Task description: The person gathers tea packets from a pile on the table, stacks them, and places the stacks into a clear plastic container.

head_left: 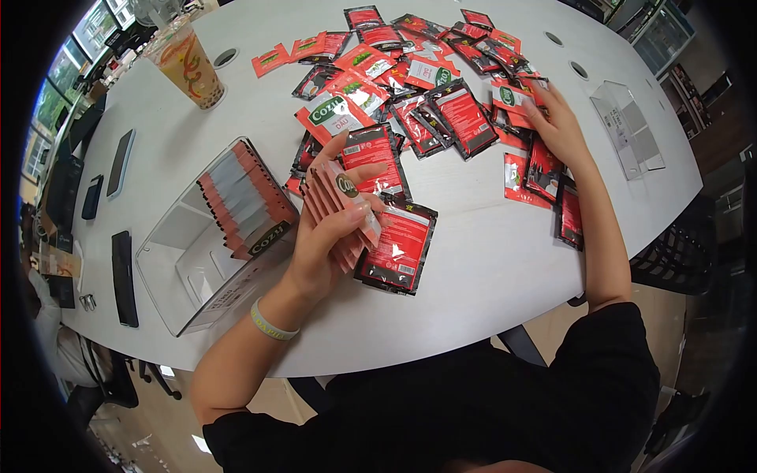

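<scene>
My left hand (pixel 331 213) is closed around a stack of pale red COZY tea sachets (pixel 335 193), fanned slightly at their edges. My right hand (pixel 558 122) is at the right side of a loose pile, its thumb and fingers closed on a red-and-white tea sachet (pixel 511 101). The pile mixes red-and-white sachets (pixel 335 114) with black-edged red sachets (pixel 465 118). Just beyond my left fingers lies one black-edged sachet (pixel 398 248). Left of that hand, a clear plastic box (pixel 177 276) holds a row of upright sachets (pixel 244 197) at one end.
A bubble tea cup (pixel 188 67) stands at the back left of the white table (pixel 465 276). Phones (pixel 120 162) and a black case (pixel 124 277) lie along the left. Another clear box (pixel 628 130) sits at the right. A person (pixel 67 347) is at the far left.
</scene>
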Available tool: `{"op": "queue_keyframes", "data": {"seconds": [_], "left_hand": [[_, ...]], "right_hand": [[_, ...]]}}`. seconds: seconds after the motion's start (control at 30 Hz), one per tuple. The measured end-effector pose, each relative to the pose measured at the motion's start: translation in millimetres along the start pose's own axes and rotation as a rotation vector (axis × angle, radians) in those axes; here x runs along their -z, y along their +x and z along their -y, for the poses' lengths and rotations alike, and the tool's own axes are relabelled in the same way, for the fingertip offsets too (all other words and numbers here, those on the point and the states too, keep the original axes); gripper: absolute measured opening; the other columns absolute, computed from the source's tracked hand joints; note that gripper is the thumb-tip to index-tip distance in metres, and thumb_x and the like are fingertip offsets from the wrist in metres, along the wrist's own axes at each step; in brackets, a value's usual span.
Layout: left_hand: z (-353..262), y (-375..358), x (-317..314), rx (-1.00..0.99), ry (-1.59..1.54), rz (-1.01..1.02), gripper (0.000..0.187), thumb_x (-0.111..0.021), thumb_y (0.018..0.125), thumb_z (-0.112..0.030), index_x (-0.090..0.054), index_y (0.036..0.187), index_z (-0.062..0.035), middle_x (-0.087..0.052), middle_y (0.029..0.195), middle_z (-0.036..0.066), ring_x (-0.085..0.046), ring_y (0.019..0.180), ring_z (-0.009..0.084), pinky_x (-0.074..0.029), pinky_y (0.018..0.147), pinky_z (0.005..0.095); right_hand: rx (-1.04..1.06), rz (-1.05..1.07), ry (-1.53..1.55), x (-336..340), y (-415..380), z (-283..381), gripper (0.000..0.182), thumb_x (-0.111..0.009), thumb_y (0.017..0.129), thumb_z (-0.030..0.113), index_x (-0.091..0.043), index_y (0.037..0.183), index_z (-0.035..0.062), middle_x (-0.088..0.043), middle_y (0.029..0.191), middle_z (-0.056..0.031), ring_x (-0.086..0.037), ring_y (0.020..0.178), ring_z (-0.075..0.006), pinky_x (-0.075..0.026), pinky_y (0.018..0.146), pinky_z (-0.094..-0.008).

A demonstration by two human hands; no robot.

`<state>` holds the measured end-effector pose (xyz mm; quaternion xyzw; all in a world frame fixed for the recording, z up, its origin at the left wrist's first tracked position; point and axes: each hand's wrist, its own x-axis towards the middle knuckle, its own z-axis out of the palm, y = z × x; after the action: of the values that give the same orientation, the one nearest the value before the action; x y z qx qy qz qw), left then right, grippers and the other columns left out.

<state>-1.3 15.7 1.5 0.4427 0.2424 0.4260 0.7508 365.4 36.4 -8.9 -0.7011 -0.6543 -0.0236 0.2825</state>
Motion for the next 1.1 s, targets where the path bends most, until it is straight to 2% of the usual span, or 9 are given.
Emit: {"op": "queue_keyframes", "data": {"seconds": [0.1, 0.23, 0.3, 0.37, 0.4, 0.5, 0.53, 0.73, 1.1], "left_hand": [[1, 0, 1, -0.015, 0.005, 0.007, 0.084, -0.057, 0.071, -0.021, -0.01, 0.139, -0.0101, -0.046, 0.118, 0.018, -0.057, 0.088, 0.0165, -0.053, 0.077, 0.0344], [2, 1, 0, -0.027, 0.001, 0.008, 0.084, -0.057, 0.071, -0.021, -0.01, 0.139, -0.0104, -0.045, 0.119, 0.018, -0.057, 0.088, 0.0164, -0.052, 0.077, 0.0346], [3, 2, 1, -0.036, -0.001, 0.012, 0.084, -0.057, 0.071, -0.021, -0.01, 0.139, -0.0105, -0.046, 0.119, 0.018, -0.057, 0.088, 0.0164, -0.052, 0.077, 0.0345], [3, 2, 1, -0.044, -0.002, 0.019, 0.083, -0.057, 0.072, -0.021, -0.01, 0.139, -0.0106, -0.046, 0.119, 0.018, -0.057, 0.088, 0.0165, -0.053, 0.077, 0.0345], [3, 1, 1, -0.045, -0.071, 0.03, 0.079, -0.055, 0.074, -0.016, -0.011, 0.139, -0.0098, -0.044, 0.118, 0.017, -0.056, 0.088, 0.0157, -0.052, 0.076, 0.0321], [1, 0, -1, -0.037, -0.143, 0.038, 0.075, -0.054, 0.076, -0.011, -0.012, 0.138, -0.009, -0.043, 0.118, 0.017, -0.055, 0.088, 0.0148, -0.051, 0.076, 0.0295], [1, 0, -1, -0.033, -0.148, 0.036, 0.074, -0.053, 0.076, -0.011, -0.012, 0.138, -0.0089, -0.043, 0.118, 0.017, -0.056, 0.088, 0.0147, -0.051, 0.075, 0.0292], [1, 0, 0, -0.031, -0.031, 0.017, 0.079, -0.054, 0.075, -0.019, -0.009, 0.14, -0.0097, -0.045, 0.121, 0.018, -0.057, 0.089, 0.016, -0.051, 0.079, 0.0359], [2, -1, 1, -0.024, -0.053, 0.01, 0.079, -0.055, 0.075, -0.02, -0.01, 0.14, -0.0108, -0.045, 0.121, 0.017, -0.058, 0.089, 0.0154, -0.052, 0.08, 0.0341]], "right_hand": [[-0.118, 0.264, -0.227, -5, -8, 17, 0.065, -0.036, 0.087, 0.056, -0.032, 0.137, 0.0133, -0.028, 0.139, -0.0234, -0.024, 0.131, -0.0372, -0.017, 0.103, -0.054], [0.127, 0.353, -0.05, -2, -18, 48, 0.064, -0.035, 0.088, 0.055, -0.03, 0.138, 0.016, -0.025, 0.141, -0.0218, -0.023, 0.132, -0.0365, -0.012, 0.105, -0.0523], [0.255, 0.356, -0.079, -1, -19, 54, 0.06, -0.039, 0.088, 0.048, -0.033, 0.136, 0.0134, -0.028, 0.14, -0.0206, -0.024, 0.132, -0.034, -0.016, 0.106, -0.0478], [0.341, 0.361, 0.394, -1, -16, 54, 0.057, -0.045, 0.087, 0.042, -0.037, 0.134, 0.0094, -0.03, 0.14, -0.0195, -0.025, 0.132, -0.0314, -0.021, 0.105, -0.0409], [0.265, 0.325, 0.489, 1, -13, 52, 0.058, -0.05, 0.086, 0.04, -0.039, 0.132, 0.007, -0.031, 0.14, -0.0176, -0.026, 0.132, -0.0299, -0.025, 0.104, -0.035], [0.152, 0.226, 0.251, 1, -6, 36, 0.061, -0.052, 0.084, 0.043, -0.04, 0.132, 0.0079, -0.028, 0.142, -0.0155, -0.024, 0.132, -0.0319, -0.022, 0.106, -0.0383], [0.14, 0.332, 0.001, -1, -5, 28, 0.069, -0.05, 0.081, 0.054, -0.037, 0.134, 0.011, -0.023, 0.144, -0.0151, -0.019, 0.133, -0.0347, -0.015, 0.106, -0.0469], [-0.112, 0.389, -0.169, -4, -5, 23, 0.083, -0.039, 0.076, 0.072, -0.033, 0.137, 0.0169, -0.015, 0.146, -0.0171, -0.011, 0.135, -0.0371, -0.004, 0.102, -0.0597], [-0.202, 0.324, -0.206, -8, 1, -5, 0.085, -0.044, 0.076, 0.068, -0.031, 0.137, 0.0094, -0.022, 0.143, -0.0209, -0.019, 0.133, -0.0352, -0.011, 0.104, -0.0561]]}}
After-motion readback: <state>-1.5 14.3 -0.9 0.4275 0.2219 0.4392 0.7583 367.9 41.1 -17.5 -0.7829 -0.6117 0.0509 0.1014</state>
